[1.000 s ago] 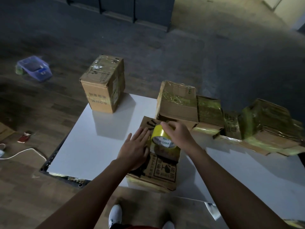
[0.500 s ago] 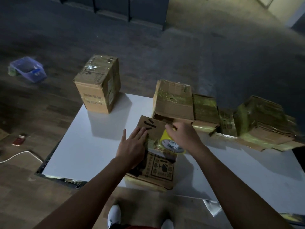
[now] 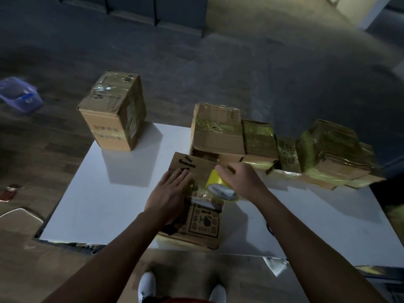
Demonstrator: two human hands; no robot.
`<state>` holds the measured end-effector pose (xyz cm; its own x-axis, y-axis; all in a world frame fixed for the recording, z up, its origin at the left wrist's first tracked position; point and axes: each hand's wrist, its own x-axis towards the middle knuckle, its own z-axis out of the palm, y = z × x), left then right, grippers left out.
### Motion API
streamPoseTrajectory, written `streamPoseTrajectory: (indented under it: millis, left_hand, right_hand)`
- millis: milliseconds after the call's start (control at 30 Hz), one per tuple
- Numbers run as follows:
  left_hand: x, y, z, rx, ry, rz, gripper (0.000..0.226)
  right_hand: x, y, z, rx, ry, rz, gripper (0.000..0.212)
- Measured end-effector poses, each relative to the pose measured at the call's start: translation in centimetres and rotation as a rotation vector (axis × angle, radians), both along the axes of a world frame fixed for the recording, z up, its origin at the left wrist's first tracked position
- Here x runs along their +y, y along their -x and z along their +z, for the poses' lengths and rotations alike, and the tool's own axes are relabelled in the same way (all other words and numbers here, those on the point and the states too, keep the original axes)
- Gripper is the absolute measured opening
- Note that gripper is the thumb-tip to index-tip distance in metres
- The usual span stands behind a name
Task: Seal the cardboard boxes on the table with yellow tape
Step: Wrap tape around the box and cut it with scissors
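Matt cardboard box point(image 3: 197, 224), glossy yellow tape point(image 3: 215, 182)

Dim in here, and grainy. The white rectangular desk point(image 3: 113, 193) is the brightest patch; the tall brown cardboard box point(image 3: 111, 119) at upper left casts a soft shadow down across it. Pale light washes the floor point(image 3: 251, 25) at upper right. The frame's edges bow and smear.

**Boxes and tape: positions**

Flat box point(image 3: 197, 217): lies at the near edge of the table point(image 3: 98, 193), fragile symbol facing up. A glossy tape band crosses its middle.
Yellow tape roll point(image 3: 216, 184): on top of this box, tilted, white core label towards the camera.
Upright box point(image 3: 113, 114): far left corner, top taped.
Row of taped boxes point(image 3: 258, 136): far side, right, packed together, heavily wrapped in yellow.
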<state>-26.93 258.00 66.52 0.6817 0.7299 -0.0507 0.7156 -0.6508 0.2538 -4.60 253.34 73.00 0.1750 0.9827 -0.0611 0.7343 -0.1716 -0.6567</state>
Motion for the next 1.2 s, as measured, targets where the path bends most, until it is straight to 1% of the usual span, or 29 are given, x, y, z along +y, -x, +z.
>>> streamPoseTrajectory:
  millis: [33,67,100,133,233,267,367,467,533,633,733,800,900,1000,1133,1200]
  left_hand:
    - [0.0,0.2,0.1,0.005,0.004,-0.001,0.063]
    - [0.1,0.2,0.2,0.001,0.016,-0.005,0.07]
    - [0.0,0.1,0.2,-0.005,0.023,-0.013,0.077]
    - [-0.1,0.0,0.2,-0.006,0.022,-0.02,0.079]
    - [-0.3,-0.8,0.3,-0.012,-0.041,-0.02,0.061]
    - [-0.5,-1.1,0.5,-0.016,-0.063,-0.027,0.06]
    - [-1.2,-1.9,0.7,-0.059,-0.052,-0.072,0.073]
    - [-1.5,-2.2,0.1,-0.086,0.007,-0.015,0.068]
    - [-1.3,-2.1,-0.2,-0.063,-0.012,0.005,0.069]
    - [-1.0,-2.0,-0.8,-0.034,-0.011,-0.005,0.08]
    - [-1.2,-2.1,-0.6,-0.023,-0.017,-0.009,0.081]
    - [-1.3,-2.1,-0.6,-0.02,-0.011,-0.022,0.081]
    - [-1.3,-1.9,-0.9,0.0,-0.017,-0.051,0.08]
    - [-1.3,-2.1,-0.8,0.076,-0.025,-0.084,0.079]
    - [-1.4,-2.6,-0.2,0.186,-0.026,-0.11,0.095]
    - [-1.9,-3.4,0.3,0.213,-0.047,-0.111,0.095]
  right_hand:
    - [0.1,-0.4,-0.1,-0.086,-0.004,0.005,0.046]
    - [0.1,-0.8,-0.1,-0.148,0.017,-0.008,0.045]
    - [0.0,-1.2,-0.1,-0.18,0.039,-0.023,0.042]
    - [-0.2,-1.4,-0.1,-0.191,0.056,-0.033,0.041]
    - [-0.4,-1.3,0.0,-0.238,0.056,-0.042,0.049]
    - [-0.3,-1.2,0.1,-0.25,0.057,-0.042,0.049]
    - [-0.4,-1.3,-0.1,-0.264,0.068,-0.055,0.046]
    - [-1.0,-1.3,-0.2,-0.253,0.019,-0.037,0.048]
    - [-1.3,-1.4,-0.1,-0.216,-0.015,-0.014,0.048]
    - [-1.8,-2.2,-0.3,-0.157,-0.028,0.02,0.046]
    - [-3.0,-2.5,-0.8,-0.2,-0.054,0.029,0.049]
    - [-3.4,-2.5,-1.1,-0.214,-0.016,0.008,0.052]
    - [-3.5,-2.4,-1.2,-0.223,0.106,-0.02,0.051]
    - [-3.3,-2.4,-1.2,-0.234,0.209,-0.034,0.047]
    - [-2.6,-2.1,-1.1,-0.318,0.279,-0.005,0.046]
    - [-2.6,-2.1,-1.4,-0.364,0.31,0.008,0.048]
